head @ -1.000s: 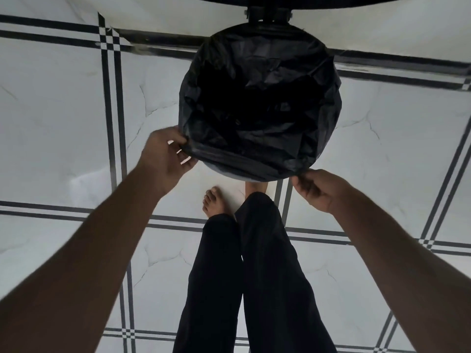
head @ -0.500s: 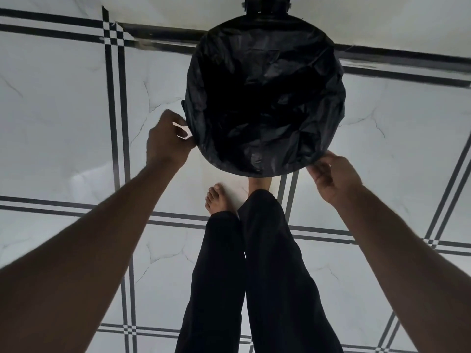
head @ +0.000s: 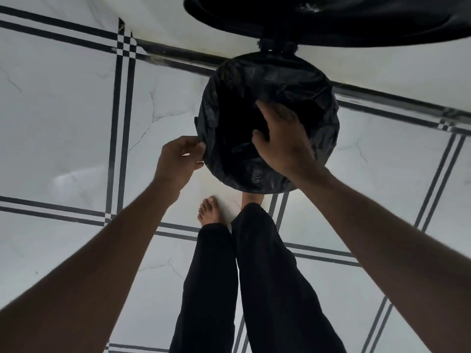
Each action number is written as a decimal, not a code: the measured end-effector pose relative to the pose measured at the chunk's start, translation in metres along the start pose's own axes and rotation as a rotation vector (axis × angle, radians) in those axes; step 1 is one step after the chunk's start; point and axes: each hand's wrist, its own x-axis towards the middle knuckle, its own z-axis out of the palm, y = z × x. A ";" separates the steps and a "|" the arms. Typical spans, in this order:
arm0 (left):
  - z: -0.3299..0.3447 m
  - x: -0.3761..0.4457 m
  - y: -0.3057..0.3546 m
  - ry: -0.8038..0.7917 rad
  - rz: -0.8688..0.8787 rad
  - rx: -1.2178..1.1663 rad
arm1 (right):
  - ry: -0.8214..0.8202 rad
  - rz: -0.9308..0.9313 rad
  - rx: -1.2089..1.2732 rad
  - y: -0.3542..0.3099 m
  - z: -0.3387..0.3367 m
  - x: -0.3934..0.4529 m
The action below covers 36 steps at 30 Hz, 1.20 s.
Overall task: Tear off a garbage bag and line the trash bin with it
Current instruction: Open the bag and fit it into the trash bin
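A round trash bin stands on the floor in front of my feet, its mouth and sides covered by a crinkled black garbage bag. The bin's own wall is hidden under the plastic. My left hand pinches the bag's edge at the bin's left rim. My right hand hovers over the bin's opening with fingers spread, palm down, touching or just above the bag inside. The raised black lid stands behind the bin at the top of the view.
White marble-look floor tiles with black line borders surround the bin. My bare feet and black trouser legs are just below the bin. A dark skirting line runs along the wall behind it.
My right hand let go of the bag's near-right edge and moved up over the bin's mouth, fingers spreading. My left hand stayed at the left rim. The view tilted so the lid shows.
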 end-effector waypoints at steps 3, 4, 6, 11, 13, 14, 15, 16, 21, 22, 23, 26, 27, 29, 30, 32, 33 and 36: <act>-0.008 0.017 -0.005 -0.047 0.044 0.057 | -0.201 0.128 -0.196 0.010 0.027 0.055; -0.010 0.022 -0.007 -0.082 0.058 0.052 | -0.254 0.167 -0.239 0.017 0.037 0.071; -0.014 0.031 -0.015 -0.161 0.076 0.009 | -0.349 0.253 -0.250 0.028 0.058 0.099; -0.025 0.051 -0.031 -0.374 0.104 -0.162 | -0.544 0.426 -0.299 0.062 0.090 0.129; -0.026 0.061 -0.041 -0.446 0.116 -0.211 | -0.570 0.420 -0.340 0.070 0.103 0.130; -0.026 0.063 -0.044 -0.464 0.117 -0.233 | -0.594 0.392 -0.379 0.072 0.109 0.129; -0.026 0.063 -0.045 -0.477 0.107 -0.262 | -0.608 0.381 -0.392 0.074 0.114 0.132; -0.024 0.062 -0.045 -0.484 0.092 -0.293 | -0.621 0.376 -0.366 0.072 0.113 0.134; -0.024 0.049 -0.037 -0.456 -0.034 -0.358 | -0.476 0.468 0.145 0.039 0.073 0.125; -0.025 0.046 -0.034 -0.443 -0.060 -0.367 | -0.402 0.502 0.240 0.032 0.065 0.119; -0.024 0.042 -0.031 -0.426 -0.079 -0.370 | -0.334 0.528 0.366 0.025 0.057 0.112; -0.022 0.033 -0.027 -0.351 -0.099 -0.349 | -0.227 0.591 0.684 -0.011 0.061 0.088; -0.020 0.031 -0.026 -0.325 -0.103 -0.335 | -0.219 0.594 0.748 -0.018 0.069 0.084; -0.020 0.031 -0.024 -0.319 -0.097 -0.317 | -0.256 0.622 0.822 -0.027 0.094 0.077; -0.020 0.032 -0.025 -0.338 -0.092 -0.314 | -0.314 0.628 0.821 -0.024 0.114 0.075; -0.020 0.035 -0.026 -0.371 -0.081 -0.318 | -0.420 0.597 0.808 -0.014 0.141 0.073; -0.019 0.036 -0.027 -0.383 -0.079 -0.323 | -0.467 0.568 0.776 -0.021 0.138 0.065; -0.015 0.037 -0.026 -0.399 -0.083 -0.342 | -0.567 0.467 0.470 -0.021 0.128 0.055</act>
